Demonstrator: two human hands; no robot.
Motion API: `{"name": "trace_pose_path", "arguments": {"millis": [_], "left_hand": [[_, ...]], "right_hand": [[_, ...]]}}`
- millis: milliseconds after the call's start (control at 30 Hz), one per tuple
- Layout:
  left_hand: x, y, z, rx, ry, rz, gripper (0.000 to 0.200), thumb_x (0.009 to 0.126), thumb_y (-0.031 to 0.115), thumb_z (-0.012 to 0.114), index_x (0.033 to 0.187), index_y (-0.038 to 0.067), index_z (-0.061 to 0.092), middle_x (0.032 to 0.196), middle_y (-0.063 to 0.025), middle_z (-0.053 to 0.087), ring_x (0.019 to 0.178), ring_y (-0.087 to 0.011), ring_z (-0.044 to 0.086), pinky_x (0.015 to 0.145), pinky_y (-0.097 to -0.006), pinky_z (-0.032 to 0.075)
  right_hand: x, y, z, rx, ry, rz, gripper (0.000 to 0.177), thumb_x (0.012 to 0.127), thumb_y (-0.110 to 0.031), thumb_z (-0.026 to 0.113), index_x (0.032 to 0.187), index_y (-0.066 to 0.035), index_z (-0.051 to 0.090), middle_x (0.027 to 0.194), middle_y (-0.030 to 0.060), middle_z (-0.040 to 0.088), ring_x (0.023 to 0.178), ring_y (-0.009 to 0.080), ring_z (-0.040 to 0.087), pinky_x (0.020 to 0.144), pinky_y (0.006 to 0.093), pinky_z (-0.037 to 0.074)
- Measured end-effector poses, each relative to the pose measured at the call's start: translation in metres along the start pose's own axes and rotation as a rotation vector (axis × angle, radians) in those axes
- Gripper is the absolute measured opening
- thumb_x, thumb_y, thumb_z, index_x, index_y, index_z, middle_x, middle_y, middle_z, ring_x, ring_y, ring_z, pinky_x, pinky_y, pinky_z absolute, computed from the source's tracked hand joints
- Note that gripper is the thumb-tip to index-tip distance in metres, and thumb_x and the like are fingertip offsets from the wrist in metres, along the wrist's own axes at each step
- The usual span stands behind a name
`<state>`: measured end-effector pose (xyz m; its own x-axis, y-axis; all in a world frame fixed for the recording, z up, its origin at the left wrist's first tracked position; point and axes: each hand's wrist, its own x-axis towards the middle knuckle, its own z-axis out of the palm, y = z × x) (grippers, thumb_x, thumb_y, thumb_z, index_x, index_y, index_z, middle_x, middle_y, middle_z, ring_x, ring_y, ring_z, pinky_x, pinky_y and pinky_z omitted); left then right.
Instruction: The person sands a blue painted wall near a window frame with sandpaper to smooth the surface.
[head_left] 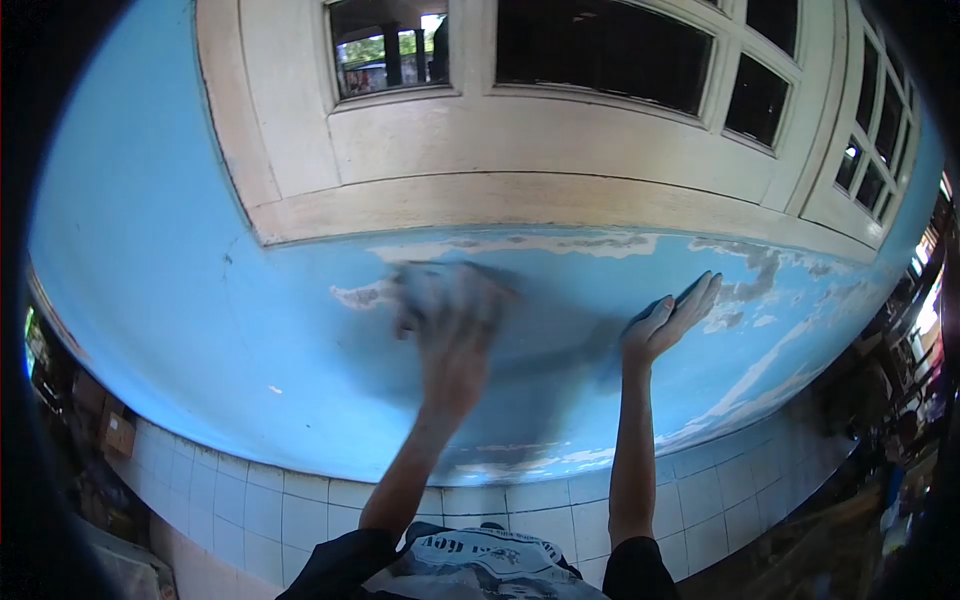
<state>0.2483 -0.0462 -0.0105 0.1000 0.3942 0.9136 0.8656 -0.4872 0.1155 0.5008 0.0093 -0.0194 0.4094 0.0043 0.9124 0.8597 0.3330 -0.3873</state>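
Against the blue wall point(290, 340), below the window frame, my left hand point(455, 315) is blurred by motion. A dark flat edge shows around its fingers, but I cannot make out what it is or whether the hand grips it. To the right, my right hand point(677, 318) rests its edge against the wall, fingers stretched out and pointing up, with nothing visible in it. Peeled whitish and grey patches point(560, 243) run along the wall just under the frame, and more lie right of my right hand.
A cream wooden window frame point(500, 205) with dark glass panes spans the top. White tiles point(540, 525) line the lower wall near my body. A cardboard box point(118, 434) stands at the far left, and cluttered items fill the right edge.
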Motion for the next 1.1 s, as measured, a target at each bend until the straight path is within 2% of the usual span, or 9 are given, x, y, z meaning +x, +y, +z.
{"name": "trace_pose_path", "arguments": {"millis": [67, 133, 233, 333, 433, 567, 767, 900, 1100], "left_hand": [[-0.006, 0.000, 0.000, 0.095, -0.195, 0.060, 0.036, 0.094, 0.010, 0.046, 0.128, 0.001, 0.055, 0.139, -0.0239, 0.044, 0.129, -0.0449, 0.037, 0.106, -0.0564, 0.026], [0.002, -0.032, -0.005, -0.015, 0.145, -0.110, 0.036, 0.097, 0.013, 0.043, 0.130, 0.002, 0.054, 0.144, -0.0237, 0.038, 0.134, -0.0433, 0.032, 0.107, -0.0568, 0.023], [0.013, -0.057, -0.025, -0.260, 0.225, -0.417, 0.038, 0.100, 0.013, 0.037, 0.135, 0.001, 0.046, 0.144, -0.0246, 0.038, 0.138, -0.0432, 0.027, 0.110, -0.0517, 0.022], [-0.021, -0.029, 0.001, -0.105, 0.002, -0.076, 0.038, 0.095, 0.009, 0.041, 0.131, 0.004, 0.052, 0.146, -0.0230, 0.035, 0.138, -0.0468, 0.023, 0.110, -0.0597, 0.013], [-0.028, -0.030, -0.012, 0.013, -0.108, -0.159, 0.040, 0.093, 0.006, 0.043, 0.132, 0.004, 0.051, 0.146, -0.0226, 0.035, 0.137, -0.0473, 0.026, 0.109, -0.0615, 0.015], [0.003, -0.057, -0.037, -0.269, 0.078, -0.260, 0.038, 0.093, 0.005, 0.043, 0.130, 0.001, 0.053, 0.145, -0.0220, 0.038, 0.138, -0.0464, 0.022, 0.109, -0.0624, 0.013], [-0.027, -0.042, -0.023, 0.017, -0.098, -0.249, 0.039, 0.091, 0.003, 0.043, 0.129, -0.002, 0.053, 0.145, -0.0241, 0.036, 0.138, -0.0490, 0.019, 0.108, -0.0655, 0.011], [0.006, -0.049, -0.036, -0.214, 0.035, -0.263, 0.038, 0.093, 0.007, 0.046, 0.129, -0.003, 0.052, 0.145, -0.0263, 0.034, 0.137, -0.0527, 0.017, 0.107, -0.0675, 0.010], [-0.004, -0.052, -0.040, 0.047, -0.013, -0.211, 0.040, 0.092, 0.003, 0.044, 0.131, -0.005, 0.048, 0.146, -0.0269, 0.033, 0.137, -0.0519, 0.018, 0.108, -0.0639, 0.015]], "right_hand": [[-0.002, 0.002, 0.000, 0.007, -0.005, -0.015, 0.055, 0.101, -0.032, 0.029, 0.142, 0.006, 0.032, 0.149, 0.0266, 0.027, 0.139, 0.0418, 0.023, 0.112, 0.0546, 0.014], [-0.001, 0.004, 0.000, -0.001, 0.007, -0.026, 0.055, 0.102, -0.033, 0.028, 0.141, 0.006, 0.033, 0.148, 0.0265, 0.028, 0.138, 0.0419, 0.024, 0.112, 0.0545, 0.015], [-0.002, 0.004, 0.002, 0.017, 0.026, -0.039, 0.055, 0.102, -0.033, 0.028, 0.141, 0.006, 0.034, 0.148, 0.0267, 0.029, 0.138, 0.0425, 0.025, 0.112, 0.0547, 0.016], [-0.003, 0.008, 0.003, 0.021, 0.036, -0.013, 0.055, 0.102, -0.033, 0.030, 0.140, 0.006, 0.034, 0.147, 0.0267, 0.030, 0.138, 0.0429, 0.025, 0.112, 0.0543, 0.017], [-0.002, 0.002, 0.002, 0.025, 0.021, -0.019, 0.055, 0.101, -0.033, 0.030, 0.140, 0.006, 0.034, 0.147, 0.0263, 0.030, 0.138, 0.0422, 0.025, 0.112, 0.0532, 0.019], [-0.004, 0.006, 0.002, 0.027, 0.017, -0.010, 0.054, 0.101, -0.030, 0.031, 0.141, 0.007, 0.033, 0.147, 0.0253, 0.030, 0.138, 0.0402, 0.025, 0.112, 0.0515, 0.021], [-0.004, 0.010, 0.004, 0.025, 0.036, -0.016, 0.052, 0.098, -0.024, 0.033, 0.141, 0.006, 0.033, 0.148, 0.0241, 0.031, 0.139, 0.0393, 0.026, 0.112, 0.0509, 0.021], [-0.004, 0.007, 0.002, 0.022, 0.028, -0.015, 0.052, 0.097, -0.023, 0.033, 0.141, 0.005, 0.033, 0.148, 0.0237, 0.031, 0.139, 0.0390, 0.026, 0.112, 0.0508, 0.022], [-0.003, 0.005, 0.003, 0.023, 0.031, 0.038, 0.053, 0.097, -0.027, 0.035, 0.140, 0.004, 0.036, 0.147, 0.0239, 0.032, 0.139, 0.0380, 0.028, 0.112, 0.0495, 0.024]]}}
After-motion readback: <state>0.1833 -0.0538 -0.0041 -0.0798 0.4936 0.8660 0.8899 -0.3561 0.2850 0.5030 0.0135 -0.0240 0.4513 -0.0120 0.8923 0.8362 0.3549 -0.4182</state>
